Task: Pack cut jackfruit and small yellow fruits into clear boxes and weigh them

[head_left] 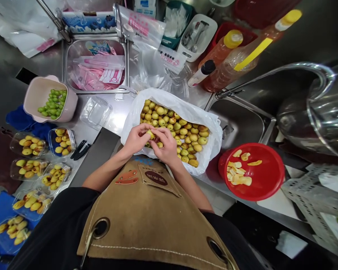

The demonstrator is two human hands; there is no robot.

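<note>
My left hand [134, 140] and my right hand [165, 145] meet over a white plastic bag [211, 138]. Together they pinch a small yellow fruit [150, 134], possibly a loquat, and my fingers hide part of it. The bag lies open on the steel counter, holding a heap of similar yellow fruits [171, 127]. To the right, a red plate [270, 183] holds pale yellow pieces [239, 174], perhaps peel. Several clear plastic trays of yellow fruit [28, 145] stand at the left.
A pink bowl of green fruits [52, 104] and black clips [80, 150] sit left of my hands. Behind them is a small steel sink [95, 63] holding pink packets. A larger sink [236, 123] with a curved faucet [298, 71] lies right, below bottles with yellow caps [233, 39].
</note>
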